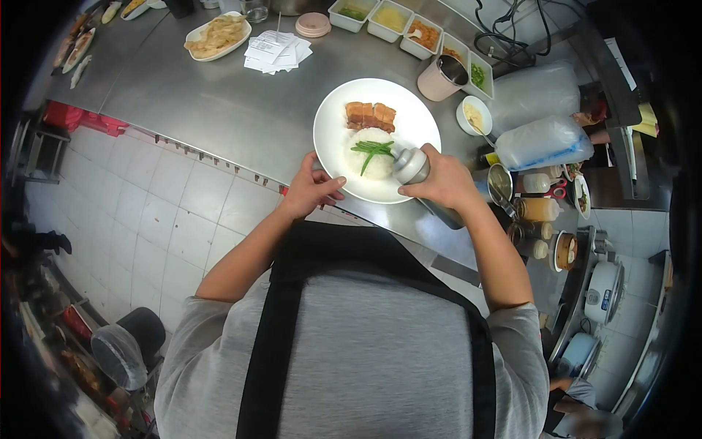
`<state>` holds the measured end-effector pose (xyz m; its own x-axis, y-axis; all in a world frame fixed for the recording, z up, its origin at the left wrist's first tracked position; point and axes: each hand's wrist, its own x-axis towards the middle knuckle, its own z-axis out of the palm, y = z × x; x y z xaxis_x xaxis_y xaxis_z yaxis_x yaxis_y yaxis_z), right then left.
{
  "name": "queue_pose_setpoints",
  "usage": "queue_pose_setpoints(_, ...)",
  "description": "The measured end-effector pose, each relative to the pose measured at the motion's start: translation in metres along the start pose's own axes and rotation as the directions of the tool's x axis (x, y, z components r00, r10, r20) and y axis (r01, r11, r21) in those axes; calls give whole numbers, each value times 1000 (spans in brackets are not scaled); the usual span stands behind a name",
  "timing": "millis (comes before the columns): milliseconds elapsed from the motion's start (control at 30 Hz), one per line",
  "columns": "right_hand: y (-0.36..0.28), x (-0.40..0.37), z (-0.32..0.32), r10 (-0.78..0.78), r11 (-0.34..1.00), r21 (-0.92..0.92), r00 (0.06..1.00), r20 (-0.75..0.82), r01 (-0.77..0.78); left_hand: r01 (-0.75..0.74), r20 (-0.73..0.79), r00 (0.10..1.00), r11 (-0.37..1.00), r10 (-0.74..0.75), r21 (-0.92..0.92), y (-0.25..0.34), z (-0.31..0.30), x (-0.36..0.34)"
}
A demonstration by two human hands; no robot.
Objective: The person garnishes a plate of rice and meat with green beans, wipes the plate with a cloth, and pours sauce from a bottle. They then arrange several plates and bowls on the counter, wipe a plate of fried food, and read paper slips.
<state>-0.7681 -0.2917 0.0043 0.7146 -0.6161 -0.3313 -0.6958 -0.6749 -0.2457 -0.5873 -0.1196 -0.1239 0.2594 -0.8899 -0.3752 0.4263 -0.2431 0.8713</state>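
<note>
The mound of white rice (385, 169) sits toward the near side of a large round white plate (333, 110), topped with crossed thin green stalks (372, 148); sliced golden-brown meat (370, 115) lies along its far side. A grey, round-headed tool with a dark handle (410, 167) is held over the plate, its head right beside the rice; what it does cannot be told from here.

To work well here, the tool's head should be kept level and lightly controlled, so it neither drags the green stalks out of place nor dents the rice. The plate stands by the near edge of the steel counter (241, 117), so steadying its rim seems wise, with fingertips kept off the food.

The right hand (442, 181) is wrapped around the tool from the right, wrist bent inward, the forearm running forward from the body. The left hand (316, 189) is at the plate's near left rim, thumb and fingers apart and loosely curled; whether it bears on the plate is unclear. Both elbows are bent outward.

Beyond the plate stand a pale pink cylindrical cup (437, 83) and a small white bowl with yellowish contents (463, 124).
</note>
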Motion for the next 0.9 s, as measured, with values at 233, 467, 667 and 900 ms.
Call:
queue_pose_setpoints(233,-22,11,-9,71,992,-107,997,28,-67,5,49,999,1000,-5,-8,0,-6,2)
queue_pose_setpoints(467,-24,10,-7,102,986,-136,993,53,-94,36,66,997,999,-35,-17,3,-6,2)
queue_pose_setpoints(667,-22,-11,2,103,986,135,993,-64,-93,53,77,996,999,-51,-13,3,-7,4)
queue_pose_setpoints(900,-19,-48,-16,183,711,684,896,-404,163,129,183,978,980,-100,-154,-1,-5,23)
